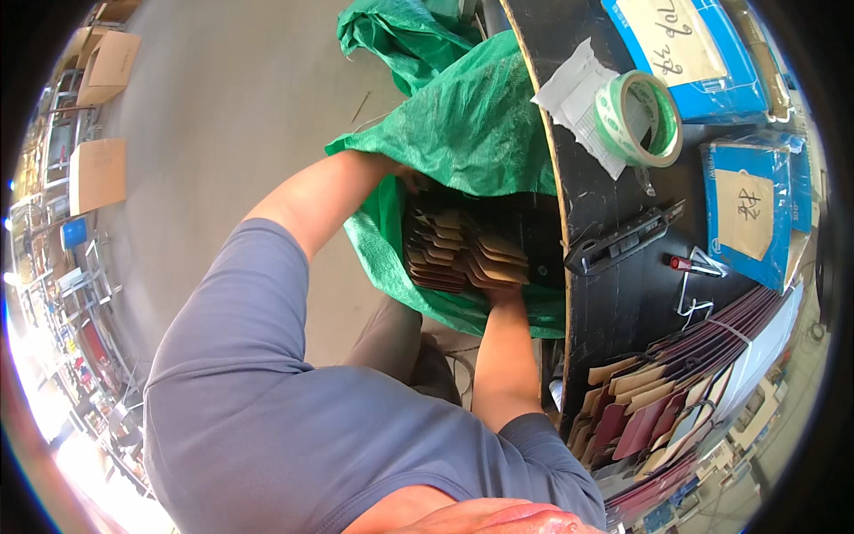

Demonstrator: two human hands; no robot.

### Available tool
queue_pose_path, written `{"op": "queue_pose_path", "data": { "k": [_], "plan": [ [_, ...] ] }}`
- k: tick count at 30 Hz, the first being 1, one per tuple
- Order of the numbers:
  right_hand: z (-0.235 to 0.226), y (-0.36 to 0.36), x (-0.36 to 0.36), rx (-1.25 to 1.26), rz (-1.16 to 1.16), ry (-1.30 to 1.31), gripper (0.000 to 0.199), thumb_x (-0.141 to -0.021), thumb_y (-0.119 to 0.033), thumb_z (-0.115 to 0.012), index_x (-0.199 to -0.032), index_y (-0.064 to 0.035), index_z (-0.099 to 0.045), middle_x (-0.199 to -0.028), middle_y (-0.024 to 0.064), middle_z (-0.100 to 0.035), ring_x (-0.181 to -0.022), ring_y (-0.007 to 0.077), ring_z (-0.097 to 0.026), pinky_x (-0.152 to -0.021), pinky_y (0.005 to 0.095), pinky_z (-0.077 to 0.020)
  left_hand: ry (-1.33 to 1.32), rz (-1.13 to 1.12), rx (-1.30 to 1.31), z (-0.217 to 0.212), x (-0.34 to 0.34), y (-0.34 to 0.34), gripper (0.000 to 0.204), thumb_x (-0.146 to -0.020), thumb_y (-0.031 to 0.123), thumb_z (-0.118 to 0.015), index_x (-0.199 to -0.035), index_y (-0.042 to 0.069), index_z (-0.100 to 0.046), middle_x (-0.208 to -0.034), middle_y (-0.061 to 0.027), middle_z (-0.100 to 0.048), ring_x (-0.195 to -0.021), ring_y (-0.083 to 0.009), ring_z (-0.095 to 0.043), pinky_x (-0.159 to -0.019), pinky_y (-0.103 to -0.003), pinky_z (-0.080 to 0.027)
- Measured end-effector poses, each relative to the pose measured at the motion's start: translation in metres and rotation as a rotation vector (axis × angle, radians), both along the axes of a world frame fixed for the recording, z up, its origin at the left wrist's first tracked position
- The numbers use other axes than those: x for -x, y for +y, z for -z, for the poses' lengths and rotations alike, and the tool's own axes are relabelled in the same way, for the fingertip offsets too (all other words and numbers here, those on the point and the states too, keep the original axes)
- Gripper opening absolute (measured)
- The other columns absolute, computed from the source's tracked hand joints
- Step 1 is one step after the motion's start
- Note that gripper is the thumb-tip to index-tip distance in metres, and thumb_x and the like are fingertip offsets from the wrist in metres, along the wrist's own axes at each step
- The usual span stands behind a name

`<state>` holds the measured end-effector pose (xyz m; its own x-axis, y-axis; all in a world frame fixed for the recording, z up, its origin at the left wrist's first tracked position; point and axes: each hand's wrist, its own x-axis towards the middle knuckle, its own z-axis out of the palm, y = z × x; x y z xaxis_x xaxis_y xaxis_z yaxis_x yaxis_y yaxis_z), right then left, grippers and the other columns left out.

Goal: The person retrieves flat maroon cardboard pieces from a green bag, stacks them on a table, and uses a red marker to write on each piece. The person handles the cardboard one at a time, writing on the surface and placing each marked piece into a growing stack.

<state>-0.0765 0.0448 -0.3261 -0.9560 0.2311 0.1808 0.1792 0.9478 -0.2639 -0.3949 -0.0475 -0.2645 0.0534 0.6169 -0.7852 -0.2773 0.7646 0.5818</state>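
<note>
A green woven plastic bag hangs beside the dark table, its mouth spread wide. Inside lie stacked brown card pieces with rounded tabs, in two rows side by side. My left hand reaches into the bag's far left side under a fold, and most of its fingers are hidden. At the near right end of the stack, my right hand touches the card pieces from below. Its fingers are out of sight beneath them, so its grip cannot be made out.
On the black table lie a green tape roll, a utility knife, a red-capped marker and bundled maroon and brown cards. Blue packages stand beyond. Cardboard boxes line the far left.
</note>
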Motion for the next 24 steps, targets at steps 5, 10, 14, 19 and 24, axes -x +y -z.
{"op": "queue_pose_path", "data": {
  "k": [5,10,14,19,24],
  "plan": [
    [0.019,0.003,-0.009,-0.265,-0.409,0.244,0.03,-0.092,-0.03,-0.057,-0.112,-0.0098,-0.066,-0.119,0.0054,-0.066,-0.11,0.0215,-0.062,-0.093,0.04,-0.0506,0.616,0.463,-0.138,0.042,-0.053,0.016,0.047,-0.095,0.045,-0.048,-0.116,0.008,-0.067,-0.117,-0.0136,-0.066,-0.098,-0.0314,-0.063,-0.091,-0.046,-0.047],
    [0.015,-0.006,-0.009,-0.47,-0.404,0.231,0.025,-0.092,-0.026,-0.06,-0.108,-0.0071,-0.067,-0.116,0.0087,-0.068,-0.103,0.0201,-0.066,-0.089,0.0333,-0.0558,0.742,0.589,-0.183,0.052,-0.058,0.039,0.046,-0.094,0.043,-0.048,-0.114,0.006,-0.067,-0.114,-0.015,-0.066,-0.096,-0.0306,-0.063,-0.089,-0.046,-0.047],
    [0.019,-0.004,-0.016,-0.408,-0.362,0.205,0.03,-0.093,-0.029,-0.059,-0.113,-0.0067,-0.065,-0.117,0.0095,-0.067,-0.105,0.0219,-0.066,-0.087,0.0351,-0.057,0.818,0.652,-0.192,0.069,-0.06,0.064,0.045,-0.094,0.042,-0.048,-0.112,0.005,-0.067,-0.111,-0.0161,-0.067,-0.094,-0.0301,-0.062,-0.088,-0.046,-0.047],
    [0.016,0.002,-0.022,-0.222,-0.289,0.106,0.032,-0.094,-0.031,-0.059,-0.115,-0.0064,-0.064,-0.118,0.0098,-0.067,-0.105,0.0227,-0.066,-0.086,0.0363,-0.0575,0.81,0.794,-0.167,0.098,-0.061,0.081,0.044,-0.093,0.039,-0.049,-0.109,0.003,-0.067,-0.107,-0.0175,-0.067,-0.093,-0.0293,-0.062,-0.086,-0.046,-0.047],
    [0.005,-0.013,-0.031,1.101,0.327,-0.072,0.035,-0.094,-0.032,-0.058,-0.117,-0.0061,-0.062,-0.118,0.0101,-0.066,-0.105,0.0236,-0.066,-0.086,0.0375,-0.0579,0.793,0.867,-0.16,0.104,-0.06,0.069,0.043,-0.093,0.037,-0.049,-0.107,0.001,-0.067,-0.104,-0.0189,-0.067,-0.091,-0.0286,-0.062,-0.084,-0.046,-0.048]
  ]
}}
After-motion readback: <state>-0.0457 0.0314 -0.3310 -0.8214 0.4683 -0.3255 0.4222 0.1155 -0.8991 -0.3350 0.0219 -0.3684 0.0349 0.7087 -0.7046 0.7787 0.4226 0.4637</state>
